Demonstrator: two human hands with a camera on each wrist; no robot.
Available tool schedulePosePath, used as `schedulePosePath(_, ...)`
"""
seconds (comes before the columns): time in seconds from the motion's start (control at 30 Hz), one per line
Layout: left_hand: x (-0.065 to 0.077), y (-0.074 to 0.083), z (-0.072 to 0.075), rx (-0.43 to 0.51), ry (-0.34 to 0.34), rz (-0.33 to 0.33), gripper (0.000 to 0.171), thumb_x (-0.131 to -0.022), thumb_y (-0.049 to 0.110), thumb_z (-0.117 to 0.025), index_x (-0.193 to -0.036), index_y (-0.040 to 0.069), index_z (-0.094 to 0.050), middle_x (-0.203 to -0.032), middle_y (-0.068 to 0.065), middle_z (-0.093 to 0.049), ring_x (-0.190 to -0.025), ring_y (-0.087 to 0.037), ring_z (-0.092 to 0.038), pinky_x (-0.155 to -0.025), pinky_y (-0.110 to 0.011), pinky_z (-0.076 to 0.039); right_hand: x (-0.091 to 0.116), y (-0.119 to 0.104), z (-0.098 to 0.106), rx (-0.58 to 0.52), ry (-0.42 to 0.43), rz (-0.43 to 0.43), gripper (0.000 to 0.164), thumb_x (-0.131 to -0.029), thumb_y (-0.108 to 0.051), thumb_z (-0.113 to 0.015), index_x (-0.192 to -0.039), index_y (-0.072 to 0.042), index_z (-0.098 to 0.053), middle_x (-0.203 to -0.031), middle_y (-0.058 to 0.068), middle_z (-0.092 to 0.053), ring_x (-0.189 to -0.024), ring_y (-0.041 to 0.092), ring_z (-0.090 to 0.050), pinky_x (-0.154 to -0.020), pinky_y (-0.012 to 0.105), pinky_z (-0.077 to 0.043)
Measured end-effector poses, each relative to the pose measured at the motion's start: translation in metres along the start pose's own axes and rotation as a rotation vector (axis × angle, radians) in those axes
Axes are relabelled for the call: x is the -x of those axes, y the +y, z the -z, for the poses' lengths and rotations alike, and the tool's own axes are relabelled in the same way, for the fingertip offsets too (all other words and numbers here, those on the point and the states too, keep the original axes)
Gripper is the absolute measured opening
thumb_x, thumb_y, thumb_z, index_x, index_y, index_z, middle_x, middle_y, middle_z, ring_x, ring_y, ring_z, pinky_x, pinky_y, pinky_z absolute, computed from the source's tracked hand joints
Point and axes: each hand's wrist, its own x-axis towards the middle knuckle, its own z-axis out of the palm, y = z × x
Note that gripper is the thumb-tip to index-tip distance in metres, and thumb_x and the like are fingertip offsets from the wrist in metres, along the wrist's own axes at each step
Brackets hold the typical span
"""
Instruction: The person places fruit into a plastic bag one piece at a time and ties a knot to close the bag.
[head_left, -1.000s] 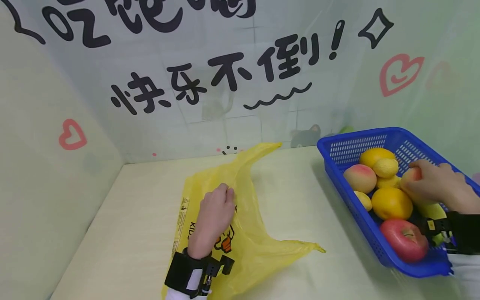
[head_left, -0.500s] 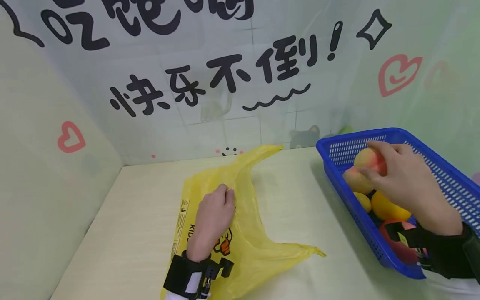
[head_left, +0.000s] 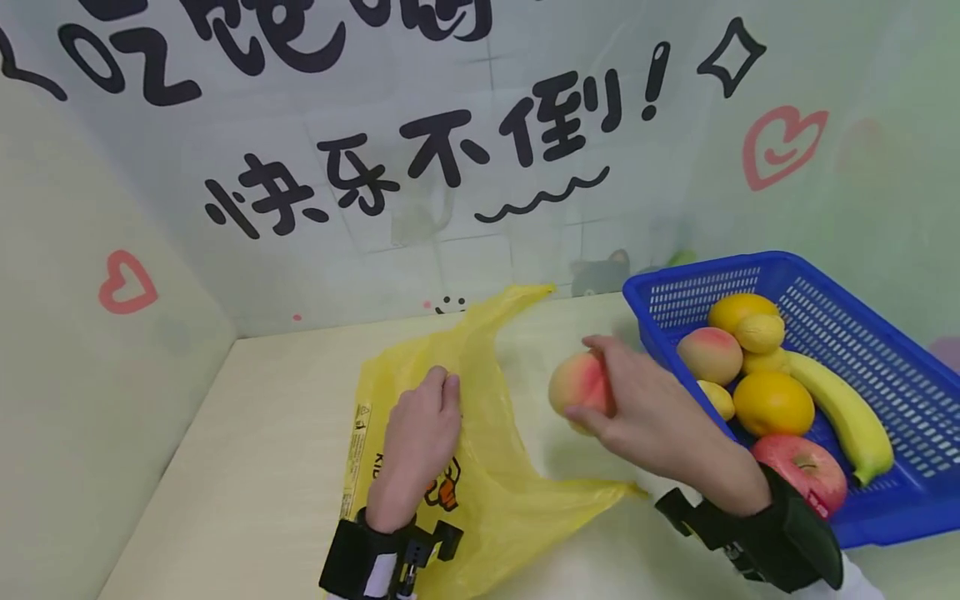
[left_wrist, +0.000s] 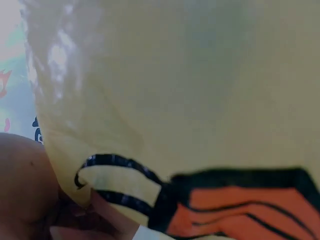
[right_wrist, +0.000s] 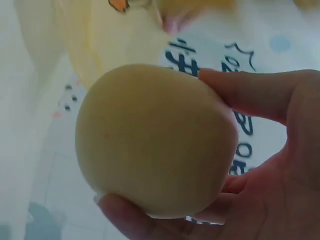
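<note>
Yellow, thin plastic bag with two long handles, spread on the cream tabletop; its scooped edge between the handles faces three o'clock. Your right hand holds a round pink-and-cream peach, thumb and fingers bent round its sides. Peach sits at nine o'clock from those fingers; it's round, so no long axis to line up. Key relation: the scooped edge lies at nine o'clock from the peach, near it, a strip of tabletop showing between. Peach looks held clear of the surface, height not readable. Your left hand is farther off at about eight o'clock from the peach, fingers curled and gripping the bag film; left wrist view is dim and the fingertips partly hidden, so the exact pinch is unsure. Blue perforated plastic basket, fruit inside, at three o'clock from the peach.
</note>
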Motion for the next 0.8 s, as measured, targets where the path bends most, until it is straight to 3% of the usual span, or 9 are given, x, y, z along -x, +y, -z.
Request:
schedulePosePath(0.23,0.002,0.004,-0.002,0.055,0.026,-0.104,0.03,-0.107,0.023,-0.039,-0.082,0.008,-0.045,-0.059,0.0,-0.035,-0.043,-0.014,-0.036,-0.044,-0.024,-0.032,-0.008,-0.019,-0.043,-0.127,-0.09,0.055,0.059,-0.089,-0.033,-0.071,-0.135,-0.002,-0.05,-0.13,0.013,-0.06,-0.116,0.029,-0.059,-0.101,0.049,-0.047)
schedulePosePath(0.33,0.003,0.006,-0.004,0.061,0.034,-0.13,0.029,-0.107,0.023,-0.04,-0.083,0.008,-0.046,-0.059,0.001,-0.035,-0.043,-0.014,-0.035,-0.044,-0.024,-0.032,-0.012,-0.024,-0.054,-0.182,-0.15,0.037,0.062,-0.088,-0.031,-0.071,-0.137,-0.002,-0.048,-0.132,0.012,-0.059,-0.12,0.028,-0.057,-0.102,0.049,-0.047)
schedulePosePath(0.47,0.005,0.009,-0.007,0.081,0.032,-0.141,0.028,-0.107,0.023,-0.041,-0.085,0.007,-0.048,-0.059,0.001,-0.034,-0.043,-0.013,-0.035,-0.044,-0.023,-0.031,-0.018,-0.03,-0.067,-0.242,-0.207,-0.019,0.068,-0.085,-0.03,-0.072,-0.14,-0.002,-0.044,-0.124,0.011,-0.062,-0.107,0.023,-0.061,-0.093,0.043,-0.051)
schedulePosePath(0.53,0.005,0.01,-0.008,0.099,0.037,-0.141,0.028,-0.107,0.022,-0.041,-0.085,0.006,-0.049,-0.059,0.0,-0.035,-0.043,-0.013,-0.035,-0.043,-0.023,-0.031,-0.021,-0.032,-0.075,-0.254,-0.222,-0.005,0.066,-0.084,-0.025,-0.07,-0.14,-0.001,-0.044,-0.113,0.01,-0.064,-0.094,0.019,-0.061,-0.083,0.037,-0.052)
schedulePosePath(0.67,0.006,0.01,-0.008,0.127,0.062,-0.133,0.028,-0.106,0.022,-0.042,-0.086,0.006,-0.051,-0.06,-0.001,-0.037,-0.044,-0.013,-0.037,-0.044,-0.023,-0.033,-0.027,-0.032,-0.091,-0.231,-0.238,0.165,0.038,-0.087,-0.012,-0.061,-0.121,0.002,-0.053,-0.085,0.004,-0.059,-0.071,0.012,-0.051,-0.064,0.024,-0.043)
schedulePosePath(0.73,0.006,0.01,-0.008,0.14,0.074,-0.127,0.028,-0.106,0.022,-0.042,-0.086,0.006,-0.053,-0.06,-0.001,-0.038,-0.044,-0.013,-0.037,-0.045,-0.023,-0.033,-0.03,-0.032,-0.099,-0.217,-0.255,0.281,0.017,-0.091,-0.011,-0.058,-0.105,-0.001,-0.056,-0.076,0.0,-0.052,-0.065,0.009,-0.045,-0.061,0.019,-0.036)
schedulePosePath(0.8,0.006,0.009,-0.007,0.15,0.09,-0.121,0.028,-0.106,0.023,-0.043,-0.087,0.006,-0.054,-0.06,-0.001,-0.038,-0.044,-0.013,-0.037,-0.045,-0.024,-0.033,-0.033,-0.031,-0.107,-0.206,-0.276,0.388,0.006,-0.096,-0.011,-0.055,-0.094,-0.006,-0.052,-0.071,-0.002,-0.045,-0.062,0.007,-0.039,-0.061,0.018,-0.032)
